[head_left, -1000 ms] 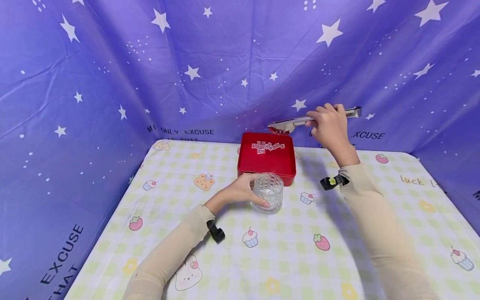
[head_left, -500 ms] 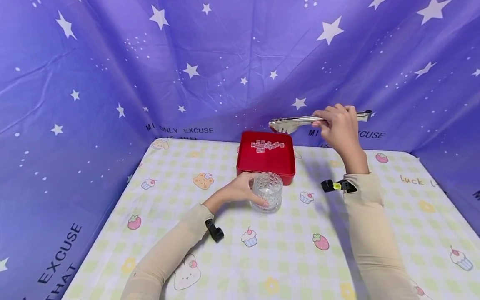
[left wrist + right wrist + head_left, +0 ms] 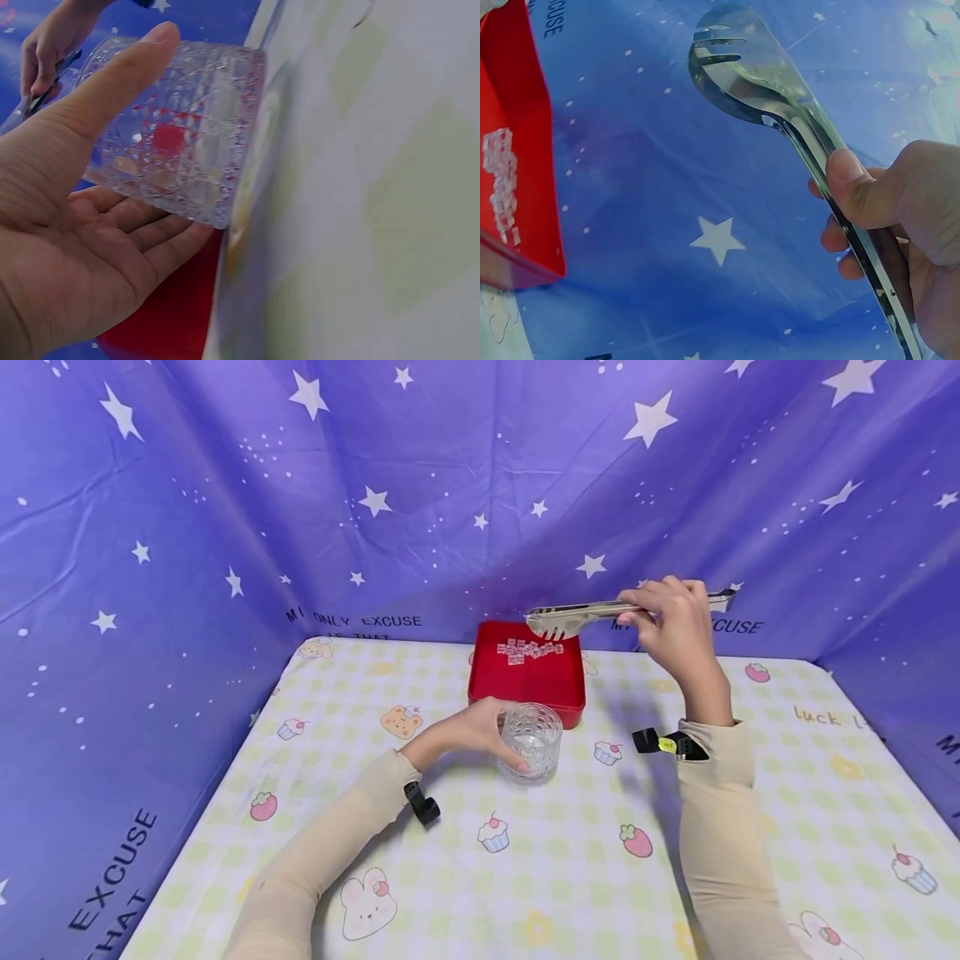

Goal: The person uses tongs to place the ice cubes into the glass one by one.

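Observation:
My left hand (image 3: 480,727) holds a clear, textured drinking glass (image 3: 542,747), which stands upright on the table at the near side of a red tray (image 3: 525,689). In the left wrist view the thumb (image 3: 131,75) lies along one side of the glass and the fingers lie against the other. My right hand (image 3: 671,618) grips a pair of metal serving tongs (image 3: 802,127) along the arms. The tongs' toothed heads hang over the tray's back right edge, their arms close together. Small clear cubes (image 3: 516,652) lie in the back half of the tray.
A checked tablecloth (image 3: 570,860) with cupcake and strawberry prints covers the table. Purple fabric with white stars (image 3: 480,485) rises right behind the tray and along both sides. Each wrist wears a black strap, the right one with a yellow tag (image 3: 667,744).
My right hand has shifted slightly right and turned, so the tongs' teeth now show more. The tongs' heads have dipped a little toward the tray. My left hand stays on the glass.

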Motion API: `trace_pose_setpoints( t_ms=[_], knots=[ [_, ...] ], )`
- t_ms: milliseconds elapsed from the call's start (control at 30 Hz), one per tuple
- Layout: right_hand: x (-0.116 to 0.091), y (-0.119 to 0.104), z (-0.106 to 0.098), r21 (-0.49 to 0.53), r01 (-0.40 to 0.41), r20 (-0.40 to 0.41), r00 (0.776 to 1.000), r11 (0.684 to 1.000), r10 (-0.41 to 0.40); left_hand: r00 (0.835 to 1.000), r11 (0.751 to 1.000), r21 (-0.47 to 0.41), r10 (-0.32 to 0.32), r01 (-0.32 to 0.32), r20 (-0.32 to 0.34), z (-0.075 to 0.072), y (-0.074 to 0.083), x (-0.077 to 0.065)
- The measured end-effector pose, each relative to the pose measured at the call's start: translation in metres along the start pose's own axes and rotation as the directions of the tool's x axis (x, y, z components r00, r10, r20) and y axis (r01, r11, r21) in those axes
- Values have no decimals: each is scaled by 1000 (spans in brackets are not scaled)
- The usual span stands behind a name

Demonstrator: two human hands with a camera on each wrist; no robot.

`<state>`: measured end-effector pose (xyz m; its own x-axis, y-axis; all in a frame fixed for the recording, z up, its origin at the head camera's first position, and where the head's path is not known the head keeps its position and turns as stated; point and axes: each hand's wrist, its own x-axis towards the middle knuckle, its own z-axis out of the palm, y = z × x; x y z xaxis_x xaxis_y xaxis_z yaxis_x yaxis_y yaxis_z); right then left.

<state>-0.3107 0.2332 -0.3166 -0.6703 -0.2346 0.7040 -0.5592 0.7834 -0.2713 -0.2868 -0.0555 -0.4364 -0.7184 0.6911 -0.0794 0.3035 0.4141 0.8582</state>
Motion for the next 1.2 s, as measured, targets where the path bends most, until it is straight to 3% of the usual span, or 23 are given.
trace_pose_setpoints(
  t_ms=[233, 533, 833, 1200],
  knots=[
    [-6, -8, -5, 36, 40, -10, 999, 999, -40, 997, 1000, -4, -12, 12, 71, -7, 0, 0],
    [-8, -10, -15, 54, 41, 40, 998, 998, -43, 997, 1000, -19, -6, 7, 78, -8, 1, -2],
    [-10, -8, -22, 54, 90, 108, 989, 994, -96, 997, 999, -53, -3, 7, 77, -7, -2, -1],
    [-12, -13, -27, 54, 122, 249, 960, 991, -131, 996, 999, -31, 25, -23, 84, -10, -3, 4]
  ],
)
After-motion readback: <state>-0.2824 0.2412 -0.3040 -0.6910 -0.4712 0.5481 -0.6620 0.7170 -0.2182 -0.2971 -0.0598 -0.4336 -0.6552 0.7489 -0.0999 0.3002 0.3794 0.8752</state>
